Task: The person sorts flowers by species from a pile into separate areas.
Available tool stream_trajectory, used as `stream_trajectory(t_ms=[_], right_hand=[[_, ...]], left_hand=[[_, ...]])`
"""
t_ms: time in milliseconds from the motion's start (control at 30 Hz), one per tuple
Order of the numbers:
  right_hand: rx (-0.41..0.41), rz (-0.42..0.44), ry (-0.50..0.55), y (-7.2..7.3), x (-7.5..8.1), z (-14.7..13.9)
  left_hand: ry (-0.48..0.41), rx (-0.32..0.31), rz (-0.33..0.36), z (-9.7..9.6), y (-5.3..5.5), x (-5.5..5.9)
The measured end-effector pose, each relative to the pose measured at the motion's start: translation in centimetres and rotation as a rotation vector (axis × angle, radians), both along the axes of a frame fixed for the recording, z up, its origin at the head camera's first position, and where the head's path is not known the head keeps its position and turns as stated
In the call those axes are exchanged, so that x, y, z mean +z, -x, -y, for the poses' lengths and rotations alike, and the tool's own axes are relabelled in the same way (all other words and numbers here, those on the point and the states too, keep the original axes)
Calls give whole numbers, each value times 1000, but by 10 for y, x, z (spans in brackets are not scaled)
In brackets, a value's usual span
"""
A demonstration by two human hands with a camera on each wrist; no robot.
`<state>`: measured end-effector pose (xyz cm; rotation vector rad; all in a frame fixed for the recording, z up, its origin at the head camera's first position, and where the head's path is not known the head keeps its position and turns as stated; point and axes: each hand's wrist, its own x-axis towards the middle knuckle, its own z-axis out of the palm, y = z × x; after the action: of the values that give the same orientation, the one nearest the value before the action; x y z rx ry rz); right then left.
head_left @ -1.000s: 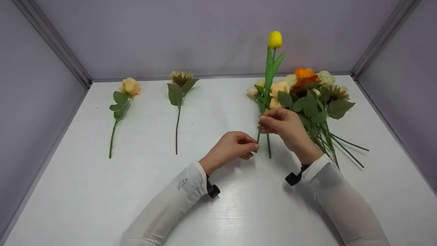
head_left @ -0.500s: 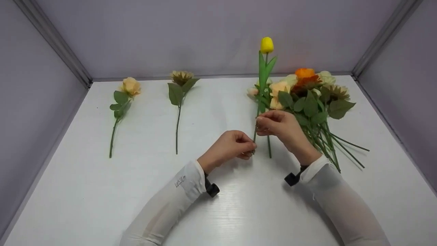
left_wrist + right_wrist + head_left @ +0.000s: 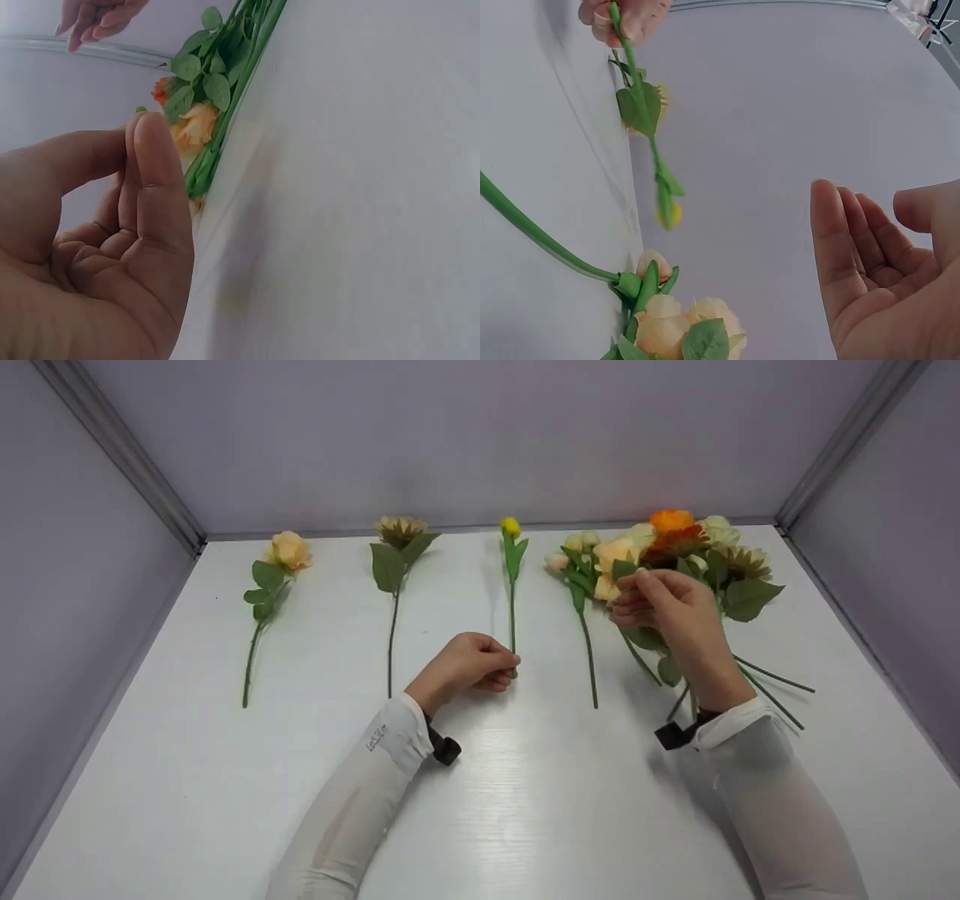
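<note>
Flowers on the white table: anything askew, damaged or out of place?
No spill or damage shows. Only the flower pile near the right hand looks untidy: its blooms overlap and stems point different ways, whereas the peach rose and the yellow tulip, pinched by the left hand, are separate.

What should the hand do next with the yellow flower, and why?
Perhaps the left hand should gently lower the yellow tulip onto the white table: that hand pinches the stem, whose shadow falls apart from it, so the tulip seems raised. The right hand holds nothing.

Gap between tulip (image 3: 513, 574) and bud spray (image 3: 578, 598)
</note>
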<state>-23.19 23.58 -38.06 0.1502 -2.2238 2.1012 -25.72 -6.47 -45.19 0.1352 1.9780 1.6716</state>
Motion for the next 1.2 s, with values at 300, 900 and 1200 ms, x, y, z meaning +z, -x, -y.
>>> stream_trajectory(t_ms=[300,900,1200], right_hand=[[-22,13,29,-2,6,-6],[-84,-135,230,-12,27,-30],[-157,-252,373,-18,46,-64]], left_hand=[[50,-11,31,6,3,-5],[245,-68,-70,5,-1,6],[162,-34,-181,8,-12,40]])
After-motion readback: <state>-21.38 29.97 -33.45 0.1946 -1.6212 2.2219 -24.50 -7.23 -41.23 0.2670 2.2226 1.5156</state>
